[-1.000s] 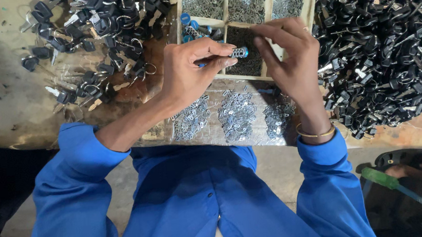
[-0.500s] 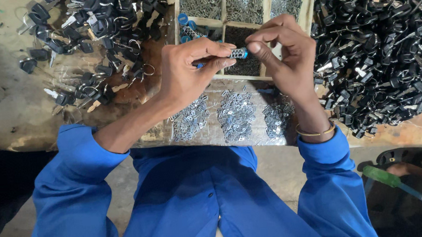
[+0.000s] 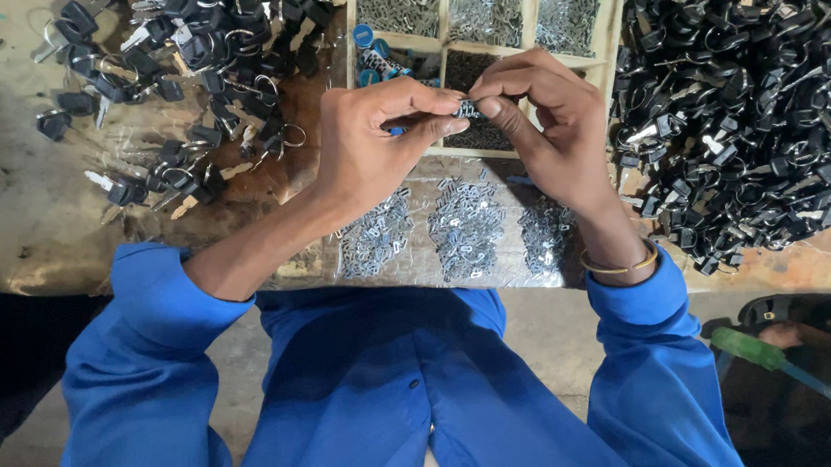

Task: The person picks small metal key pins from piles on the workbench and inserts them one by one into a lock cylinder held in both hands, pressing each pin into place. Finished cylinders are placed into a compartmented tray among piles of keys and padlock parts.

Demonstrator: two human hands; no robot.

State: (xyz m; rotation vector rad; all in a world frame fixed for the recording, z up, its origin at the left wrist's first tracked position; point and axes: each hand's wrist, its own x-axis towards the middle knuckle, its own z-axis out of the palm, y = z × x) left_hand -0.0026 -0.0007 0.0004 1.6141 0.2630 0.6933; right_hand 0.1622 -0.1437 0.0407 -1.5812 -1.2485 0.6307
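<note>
While pinched between both hands (image 3: 466, 121), small metal part (image 3: 466, 110).

My workbench (image 3: 29, 224) is carrying a heap of black-headed keys (image 3: 183, 44) at its far left corner, a divided wooden tray (image 3: 618, 40) of small metal parts (sitting mid-bench), and a big pile of black key parts (image 3: 750, 89) crowding its right edge.
</note>
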